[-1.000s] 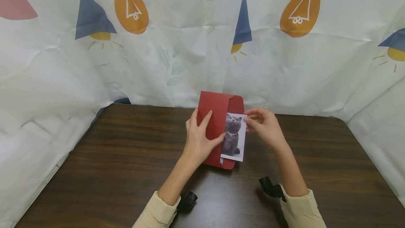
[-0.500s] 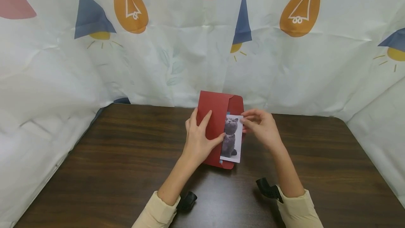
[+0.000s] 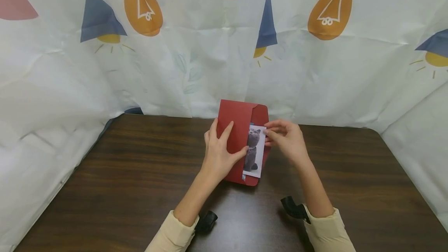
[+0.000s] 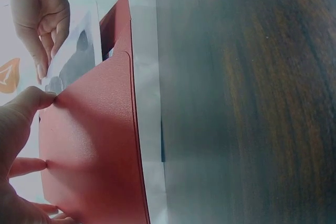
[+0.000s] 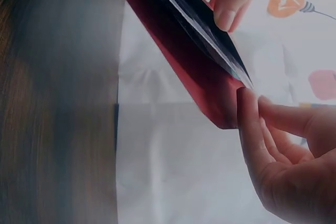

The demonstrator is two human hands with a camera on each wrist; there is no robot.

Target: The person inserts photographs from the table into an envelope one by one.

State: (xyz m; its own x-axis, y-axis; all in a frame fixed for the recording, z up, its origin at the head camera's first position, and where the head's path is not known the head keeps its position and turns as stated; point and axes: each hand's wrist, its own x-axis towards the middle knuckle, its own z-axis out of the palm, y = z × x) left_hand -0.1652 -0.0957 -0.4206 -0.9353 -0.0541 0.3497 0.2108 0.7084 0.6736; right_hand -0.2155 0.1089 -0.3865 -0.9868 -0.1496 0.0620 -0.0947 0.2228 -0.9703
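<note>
A red envelope [image 3: 235, 116] is held up, its opening facing right. My left hand [image 3: 219, 154] grips it from the left, fingers spread, the thumb at the edge of the opening. Partly inside the envelope is a white-edged card [image 3: 259, 149] with a grey cat picture. My right hand [image 3: 289, 141] pinches this card near its upper right corner. A bluish sliver of something else shows behind the card at the mouth. In the left wrist view the thumb presses the envelope's front [image 4: 100, 145]. The right wrist view shows the opening edge-on, with the flap [image 5: 210, 95] standing out.
Below the hands spreads a dark wood-grain table [image 3: 133, 174]. A white curtain [image 3: 217, 65] printed with lamps and bulbs hangs behind and at both sides. Black devices [image 3: 206, 223] sit at the wrists, by the cream sleeves [image 3: 175, 230].
My right hand has moved left with the cat card, and more of the card is inside the envelope. My left hand and the envelope have stayed nearly still.
</note>
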